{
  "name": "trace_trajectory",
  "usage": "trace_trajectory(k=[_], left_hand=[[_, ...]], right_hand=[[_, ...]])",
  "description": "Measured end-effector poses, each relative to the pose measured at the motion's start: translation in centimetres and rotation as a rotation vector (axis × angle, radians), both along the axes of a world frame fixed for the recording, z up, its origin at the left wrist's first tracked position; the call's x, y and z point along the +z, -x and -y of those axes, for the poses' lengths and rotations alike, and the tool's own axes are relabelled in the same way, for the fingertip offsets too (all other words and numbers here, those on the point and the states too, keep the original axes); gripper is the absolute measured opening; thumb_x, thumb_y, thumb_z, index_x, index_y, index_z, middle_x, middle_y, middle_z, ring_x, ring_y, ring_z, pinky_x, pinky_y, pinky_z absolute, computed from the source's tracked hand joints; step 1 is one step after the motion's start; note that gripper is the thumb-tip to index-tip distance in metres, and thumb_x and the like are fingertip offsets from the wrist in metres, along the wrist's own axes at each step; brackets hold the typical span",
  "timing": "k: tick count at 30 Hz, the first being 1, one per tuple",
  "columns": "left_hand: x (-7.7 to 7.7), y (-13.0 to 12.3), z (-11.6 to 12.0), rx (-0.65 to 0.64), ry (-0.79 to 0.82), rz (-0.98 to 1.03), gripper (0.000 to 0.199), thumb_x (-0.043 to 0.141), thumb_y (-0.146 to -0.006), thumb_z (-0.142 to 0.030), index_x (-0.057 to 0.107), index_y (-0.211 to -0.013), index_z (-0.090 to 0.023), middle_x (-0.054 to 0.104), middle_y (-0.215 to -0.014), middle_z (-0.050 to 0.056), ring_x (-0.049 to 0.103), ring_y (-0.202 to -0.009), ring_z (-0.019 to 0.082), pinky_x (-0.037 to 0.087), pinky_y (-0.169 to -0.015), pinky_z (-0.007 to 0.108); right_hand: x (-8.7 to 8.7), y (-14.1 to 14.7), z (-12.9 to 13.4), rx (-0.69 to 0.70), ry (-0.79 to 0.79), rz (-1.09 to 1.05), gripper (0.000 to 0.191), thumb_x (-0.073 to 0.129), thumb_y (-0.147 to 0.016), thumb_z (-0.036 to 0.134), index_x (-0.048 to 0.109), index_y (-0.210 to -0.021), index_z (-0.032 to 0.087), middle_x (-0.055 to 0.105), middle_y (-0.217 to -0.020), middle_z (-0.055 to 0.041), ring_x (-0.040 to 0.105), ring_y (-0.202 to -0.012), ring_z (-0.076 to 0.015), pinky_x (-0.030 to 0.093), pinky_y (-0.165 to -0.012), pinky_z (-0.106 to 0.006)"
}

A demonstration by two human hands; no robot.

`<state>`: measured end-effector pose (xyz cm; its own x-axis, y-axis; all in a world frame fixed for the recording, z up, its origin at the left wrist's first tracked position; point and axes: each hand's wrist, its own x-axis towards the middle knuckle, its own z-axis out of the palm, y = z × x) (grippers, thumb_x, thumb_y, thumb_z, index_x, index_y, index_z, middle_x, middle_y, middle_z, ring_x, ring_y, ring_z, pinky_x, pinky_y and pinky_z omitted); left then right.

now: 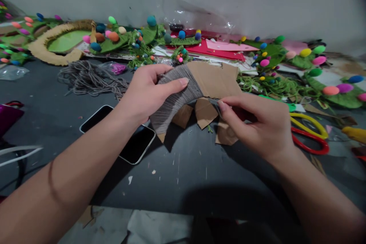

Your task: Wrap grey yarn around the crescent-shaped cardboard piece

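A curved cardboard piece is held above the dark table, its left part wrapped in grey yarn and its pointed lower tip bare. My left hand grips the wrapped part, thumb on top and fingers behind. Near the inner edge of the cardboard, my right hand pinches a strand of grey yarn between thumb and forefinger; the strand runs to the wrapped edge. Brown cardboard pieces show under the curve. A loose bundle of grey yarn lies behind my left hand.
A phone lies under my left forearm. Scissors with yellow and red handles are right of my right hand. White cables lie at the left. Along the wall are green felt pieces with coloured balls, a tan wrapped curve and red sheets.
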<state>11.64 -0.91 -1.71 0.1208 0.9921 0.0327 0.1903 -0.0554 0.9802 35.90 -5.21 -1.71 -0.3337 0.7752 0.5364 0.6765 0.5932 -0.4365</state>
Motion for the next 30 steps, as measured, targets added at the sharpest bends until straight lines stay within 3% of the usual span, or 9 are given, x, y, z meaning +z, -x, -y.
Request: trace_trajectory(k=[6, 11, 14, 20, 30], left_hand=[[0.2, 0.0, 0.3, -0.057, -0.062, -0.155, 0.034, 0.074, -0.081, -0.046, 0.074, -0.105, -0.021, 0.076, -0.094, 0.006, 0.07, -0.08, 0.023, 0.055, -0.064, 0.029], [1.4, -0.1, 0.5, -0.424, 0.003, -0.367, 0.025, 0.072, -0.083, -0.039, 0.076, -0.1, -0.022, 0.074, -0.086, 0.001, 0.065, -0.073, 0.017, 0.047, -0.059, 0.023], [1.8, 0.0, 0.4, -0.561, 0.007, -0.447, 0.027, 0.074, -0.081, -0.041, 0.077, -0.101, -0.024, 0.074, -0.088, -0.001, 0.064, -0.074, 0.016, 0.044, -0.058, 0.021], [1.7, -0.1, 0.5, -0.739, 0.052, -0.338, 0.035, 0.074, -0.082, -0.044, 0.075, -0.112, -0.026, 0.076, -0.095, 0.0, 0.066, -0.07, 0.014, 0.045, -0.058, 0.019], [1.9, -0.4, 0.9, -0.79, 0.072, -0.206, 0.029, 0.077, -0.081, -0.035, 0.076, -0.108, -0.025, 0.077, -0.098, 0.001, 0.071, -0.079, 0.016, 0.053, -0.067, 0.02]], right_hand=[[0.1, -0.5, -0.1, 0.136, -0.038, 0.117, 0.011, 0.061, -0.092, 0.021, 0.071, -0.098, 0.019, 0.067, -0.075, -0.0021, 0.058, -0.063, -0.0129, 0.041, -0.059, -0.028], [0.7, -1.4, -0.6, 0.246, -0.103, 0.325, 0.011, 0.062, -0.093, 0.03, 0.07, -0.094, 0.022, 0.063, -0.074, -0.0035, 0.056, -0.067, -0.0167, 0.036, -0.058, -0.03], [1.0, -1.8, -0.9, 0.269, -0.07, 0.322, 0.014, 0.061, -0.094, 0.034, 0.07, -0.092, 0.024, 0.06, -0.071, -0.0035, 0.055, -0.066, -0.0177, 0.035, -0.059, -0.031], [0.9, -2.1, -1.4, 0.273, -0.002, 0.186, 0.009, 0.065, -0.091, 0.03, 0.071, -0.091, 0.024, 0.066, -0.076, -0.0037, 0.058, -0.067, -0.0173, 0.039, -0.06, -0.031], [1.0, -1.6, -1.3, 0.244, 0.117, 0.048, 0.008, 0.066, -0.092, 0.025, 0.069, -0.086, 0.022, 0.065, -0.073, 0.0004, 0.056, -0.061, -0.0113, 0.042, -0.059, -0.027]])
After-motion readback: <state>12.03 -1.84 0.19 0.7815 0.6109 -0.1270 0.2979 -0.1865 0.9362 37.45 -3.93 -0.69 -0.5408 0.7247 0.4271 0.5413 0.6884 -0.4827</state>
